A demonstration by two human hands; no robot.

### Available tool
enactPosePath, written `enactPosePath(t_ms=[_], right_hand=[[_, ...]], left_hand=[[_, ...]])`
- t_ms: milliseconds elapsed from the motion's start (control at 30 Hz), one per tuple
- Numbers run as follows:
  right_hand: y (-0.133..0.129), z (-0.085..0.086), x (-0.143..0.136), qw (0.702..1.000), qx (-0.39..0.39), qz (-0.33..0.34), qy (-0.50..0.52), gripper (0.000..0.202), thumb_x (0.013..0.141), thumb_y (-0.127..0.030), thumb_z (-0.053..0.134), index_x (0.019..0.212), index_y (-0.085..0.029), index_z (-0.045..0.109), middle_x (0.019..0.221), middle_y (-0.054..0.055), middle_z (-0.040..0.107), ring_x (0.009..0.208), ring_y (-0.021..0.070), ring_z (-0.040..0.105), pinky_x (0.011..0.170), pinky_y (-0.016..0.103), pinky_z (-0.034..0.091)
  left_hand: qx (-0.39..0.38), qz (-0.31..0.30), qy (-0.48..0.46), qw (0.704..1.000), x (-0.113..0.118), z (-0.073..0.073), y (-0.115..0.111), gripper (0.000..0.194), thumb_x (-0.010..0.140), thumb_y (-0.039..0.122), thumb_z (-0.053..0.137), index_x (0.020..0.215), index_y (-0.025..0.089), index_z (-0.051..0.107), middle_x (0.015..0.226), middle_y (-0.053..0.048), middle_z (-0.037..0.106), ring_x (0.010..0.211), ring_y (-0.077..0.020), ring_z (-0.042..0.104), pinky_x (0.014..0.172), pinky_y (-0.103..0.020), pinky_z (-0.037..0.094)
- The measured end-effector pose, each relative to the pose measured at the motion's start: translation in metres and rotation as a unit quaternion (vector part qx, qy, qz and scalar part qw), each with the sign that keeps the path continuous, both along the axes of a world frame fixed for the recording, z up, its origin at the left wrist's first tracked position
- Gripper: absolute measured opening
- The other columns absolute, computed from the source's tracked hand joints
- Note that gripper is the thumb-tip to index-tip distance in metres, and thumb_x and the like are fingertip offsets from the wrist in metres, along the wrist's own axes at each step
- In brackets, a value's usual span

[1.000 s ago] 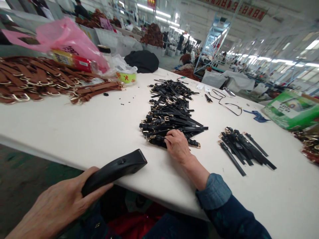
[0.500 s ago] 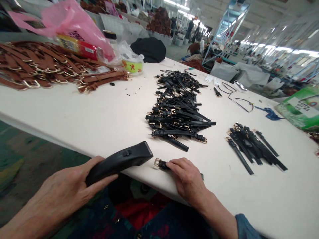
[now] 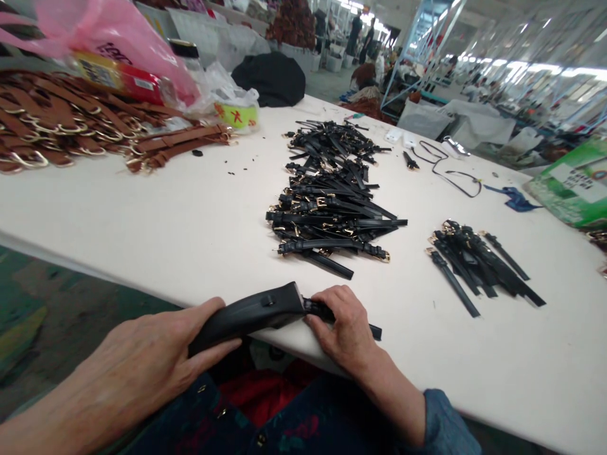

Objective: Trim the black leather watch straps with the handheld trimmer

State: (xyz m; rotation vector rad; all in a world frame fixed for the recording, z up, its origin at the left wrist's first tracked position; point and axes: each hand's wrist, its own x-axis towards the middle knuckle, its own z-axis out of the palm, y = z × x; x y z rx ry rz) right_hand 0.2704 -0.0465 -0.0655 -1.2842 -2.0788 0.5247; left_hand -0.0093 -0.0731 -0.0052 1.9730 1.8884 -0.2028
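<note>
My left hand [image 3: 161, 354] is wrapped round a black hair clipper [image 3: 251, 316] with a small slide switch on top. Its flat head touches or overlaps the buckle end of a short black buckle strap [image 3: 375, 332]. My right hand [image 3: 344, 322] grips that strap near the table's front edge, fingers closed over its middle, while the plain end sticks out to the right. The strap's buckle is mostly hidden behind the clipper head. Just beyond my hands lies a heap of black buckle straps [image 3: 332, 208] with gold-coloured buckles.
A smaller pile of black straps [image 3: 484, 265] lies to the right on the white table [image 3: 190, 234]. Brown straps [image 3: 61, 120] with metal rings are heaped at left beside a pink plastic bag [image 3: 123, 44]. A green package [image 3: 573, 183] stands at far right; a thin cord [image 3: 441, 167] lies at the back.
The clipper in my left hand has moved right, up against the strap's buckle end. My right hand keeps hold of the strap. The view has shifted slightly.
</note>
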Motion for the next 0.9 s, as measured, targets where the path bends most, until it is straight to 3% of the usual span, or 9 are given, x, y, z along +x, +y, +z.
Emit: enactPosePath(t_ms=[133, 267, 533, 733, 900], right_hand=[[0.001, 0.001, 0.0, 0.999, -0.023, -0.004, 0.023, 0.014, 0.082, -0.02, 0.067, 0.096, -0.019, 0.068, 0.091, 0.006, 0.066, 0.089, 0.0214, 0.058, 0.081, 0.035, 0.047], [0.003, 0.004, -0.001, 0.998, -0.04, -0.02, 0.033, 0.008, 0.079, -0.019, 0.065, 0.087, -0.019, 0.066, 0.085, 0.004, 0.064, 0.084, 0.02, 0.058, 0.077, 0.034, 0.046], [0.004, 0.009, -0.002, 0.996, -0.071, -0.014, 0.049, 0.013, 0.072, -0.014, 0.058, 0.083, -0.019, 0.062, 0.083, 0.004, 0.064, 0.082, 0.0194, 0.058, 0.076, 0.033, 0.047], [0.001, 0.012, 0.003, 0.998, -0.041, -0.017, -0.053, 0.015, 0.075, -0.018, 0.056, 0.089, -0.018, 0.061, 0.088, 0.007, 0.06, 0.085, 0.0215, 0.056, 0.077, 0.036, 0.046], [0.002, 0.016, 0.021, 0.996, -0.052, -0.012, -0.07, 0.009, 0.075, -0.018, 0.06, 0.084, -0.019, 0.06, 0.084, 0.004, 0.059, 0.081, 0.0193, 0.055, 0.073, 0.033, 0.045]], left_hand=[[-0.051, -0.011, 0.042, 0.998, 0.008, 0.007, 0.005, 0.051, 0.087, 0.061, 0.036, 0.112, 0.026, 0.063, 0.088, -0.008, 0.077, 0.092, -0.0386, 0.073, 0.076, -0.044, 0.049], [-0.06, -0.014, 0.046, 0.997, 0.009, 0.009, 0.007, 0.052, 0.086, 0.06, 0.037, 0.114, 0.024, 0.063, 0.085, -0.008, 0.076, 0.088, -0.0387, 0.073, 0.074, -0.044, 0.05], [0.006, -0.042, 0.065, 0.997, 0.002, -0.007, 0.007, 0.049, 0.084, 0.064, 0.038, 0.106, 0.03, 0.065, 0.077, -0.004, 0.076, 0.08, -0.0329, 0.074, 0.066, -0.038, 0.048], [-0.02, -0.046, 0.07, 0.996, 0.006, 0.002, 0.006, 0.056, 0.088, 0.063, 0.034, 0.119, 0.025, 0.061, 0.082, -0.008, 0.076, 0.083, -0.0354, 0.074, 0.07, -0.041, 0.049], [0.011, -0.036, 0.031, 0.999, -0.001, -0.011, 0.005, 0.055, 0.085, 0.066, 0.039, 0.113, 0.027, 0.064, 0.078, -0.006, 0.074, 0.079, -0.0347, 0.072, 0.067, -0.041, 0.047]])
